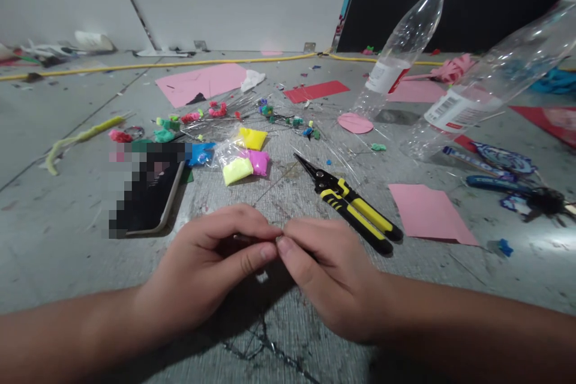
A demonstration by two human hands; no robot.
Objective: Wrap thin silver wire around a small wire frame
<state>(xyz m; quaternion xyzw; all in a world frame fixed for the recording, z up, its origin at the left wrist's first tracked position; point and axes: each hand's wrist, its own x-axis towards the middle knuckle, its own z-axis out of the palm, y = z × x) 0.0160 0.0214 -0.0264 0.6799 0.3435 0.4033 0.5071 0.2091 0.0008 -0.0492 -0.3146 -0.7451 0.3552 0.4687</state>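
My left hand and my right hand meet in the middle of the view, thumbs and forefingers pinched together tip to tip. What they pinch is too small and too covered by the fingers to name. Just beyond the fingertips, a thin wire-like line runs up and away over the grey surface; whether it reaches the fingers I cannot tell. Pliers with black and yellow handles lie beyond my right hand, jaws pointing away to the left. Below the hands lies a dark twisted wire piece, partly in shadow.
Left of centre lie a phone and small packets of coloured clay. Two clear plastic bottles stand at the right, near a pink paper sheet. Loose wires and clay bits are scattered farther back, before a yellow cable.
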